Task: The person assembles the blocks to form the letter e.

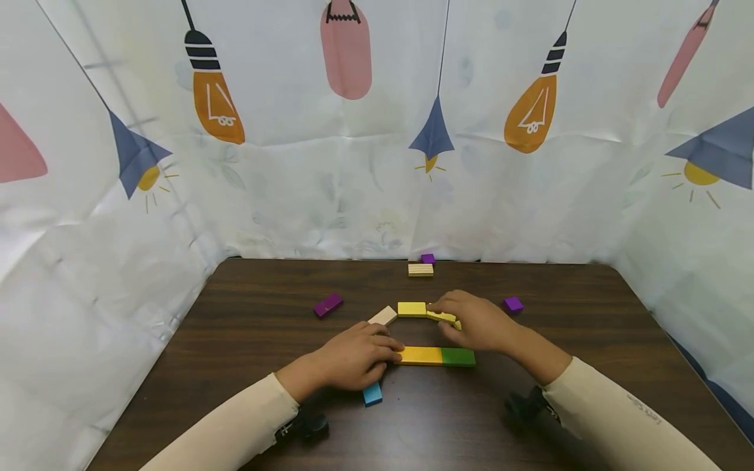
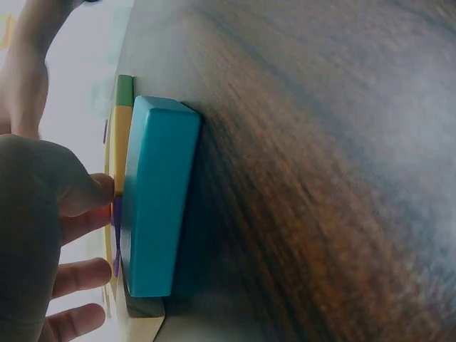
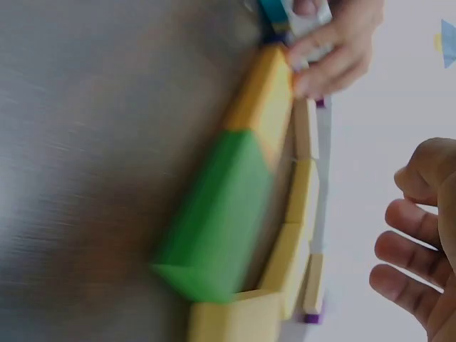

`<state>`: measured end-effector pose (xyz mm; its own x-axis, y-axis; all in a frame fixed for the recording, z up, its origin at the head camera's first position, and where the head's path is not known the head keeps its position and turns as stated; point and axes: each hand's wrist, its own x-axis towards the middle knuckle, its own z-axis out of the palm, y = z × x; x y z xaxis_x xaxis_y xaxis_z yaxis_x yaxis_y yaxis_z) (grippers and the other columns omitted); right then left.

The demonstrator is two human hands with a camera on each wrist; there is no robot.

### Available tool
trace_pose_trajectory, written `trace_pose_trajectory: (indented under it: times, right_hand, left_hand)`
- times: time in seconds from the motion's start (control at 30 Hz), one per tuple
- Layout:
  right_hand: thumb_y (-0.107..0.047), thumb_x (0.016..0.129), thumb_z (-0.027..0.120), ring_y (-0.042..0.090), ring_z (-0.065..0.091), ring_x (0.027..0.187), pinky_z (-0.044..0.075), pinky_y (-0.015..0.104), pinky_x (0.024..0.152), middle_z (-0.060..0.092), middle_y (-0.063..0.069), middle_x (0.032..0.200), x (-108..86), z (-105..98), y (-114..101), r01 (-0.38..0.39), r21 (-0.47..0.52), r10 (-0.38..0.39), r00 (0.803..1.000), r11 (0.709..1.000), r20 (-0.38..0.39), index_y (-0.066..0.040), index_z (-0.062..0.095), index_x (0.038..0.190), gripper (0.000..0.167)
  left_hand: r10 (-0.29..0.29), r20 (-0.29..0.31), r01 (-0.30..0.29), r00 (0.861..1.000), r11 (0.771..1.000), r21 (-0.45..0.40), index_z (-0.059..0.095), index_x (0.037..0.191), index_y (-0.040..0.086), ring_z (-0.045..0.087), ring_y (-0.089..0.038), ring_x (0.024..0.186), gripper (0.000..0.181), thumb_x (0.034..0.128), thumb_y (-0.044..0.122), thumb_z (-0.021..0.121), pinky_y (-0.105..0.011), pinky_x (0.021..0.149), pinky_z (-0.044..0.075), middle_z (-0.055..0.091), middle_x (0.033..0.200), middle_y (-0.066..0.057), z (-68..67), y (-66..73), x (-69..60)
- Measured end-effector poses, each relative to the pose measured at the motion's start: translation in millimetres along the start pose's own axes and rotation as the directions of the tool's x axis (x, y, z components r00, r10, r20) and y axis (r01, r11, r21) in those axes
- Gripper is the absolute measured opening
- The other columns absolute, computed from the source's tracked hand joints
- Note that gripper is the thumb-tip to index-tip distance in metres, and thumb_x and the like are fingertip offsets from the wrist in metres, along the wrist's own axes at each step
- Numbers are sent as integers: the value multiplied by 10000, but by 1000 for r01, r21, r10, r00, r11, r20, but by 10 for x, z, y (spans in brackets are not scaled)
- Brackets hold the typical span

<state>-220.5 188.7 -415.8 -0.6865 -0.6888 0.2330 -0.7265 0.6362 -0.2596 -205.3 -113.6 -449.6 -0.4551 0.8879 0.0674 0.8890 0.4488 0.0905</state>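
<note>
My left hand (image 1: 359,356) lies over the left end of an orange-yellow block (image 1: 420,355), its fingertips at that block. A green block (image 1: 458,357) adjoins the orange-yellow one on the right. Below the left hand a blue block (image 1: 372,394) shows partly; the left wrist view has this blue block (image 2: 160,199) up close. Over the right part of a curved row is my right hand (image 1: 471,320), fingers bent loosely with nothing between them. That row has a pale wooden block (image 1: 383,316), a yellow block (image 1: 412,309) and another yellow block (image 1: 442,316), partly hidden by the right hand.
On the dark wood table (image 1: 247,353), a magenta-purple block (image 1: 328,305) lies left and a violet block (image 1: 513,305) right. At the back edge are a light wooden block (image 1: 421,270) and a small violet block (image 1: 428,259). A patterned curtain (image 1: 283,190) hangs behind.
</note>
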Motion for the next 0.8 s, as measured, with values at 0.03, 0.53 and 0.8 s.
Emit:
trace_pose_trajectory:
  times: [0.03,0.53,0.8]
  right_hand:
    - [-164,965,700,187,632,1048,564,365,796,668,30,1211,97,-15,16,-8,8,7,1000,1000,20,-90,694,1310,352]
    - [-295,1038,610,256,525,1327,454,453,1063,554,72,1456,1323,44,132,-96,-11,94,947,995,307,-121,561,1470,468]
    - [-324,1040,610,257,485,1372,418,453,1101,537,63,1479,1679,224,88,-90,-27,94,932,996,350,-141,544,1488,488]
  left_hand:
    - [4,-8,-4,1000,1000,0,723,1298,240,519,-192,1278,316,1031,232,556,-408,1084,404,604,1409,104,6,-5,-4]
    - [17,-19,-17,1000,1000,18,694,1351,234,536,-170,1247,350,1028,240,561,-399,1039,434,584,1438,102,28,11,-31]
    - [16,-4,-16,1000,999,50,672,1382,231,538,-187,1253,374,1020,256,577,-407,1059,424,564,1464,97,17,31,-59]
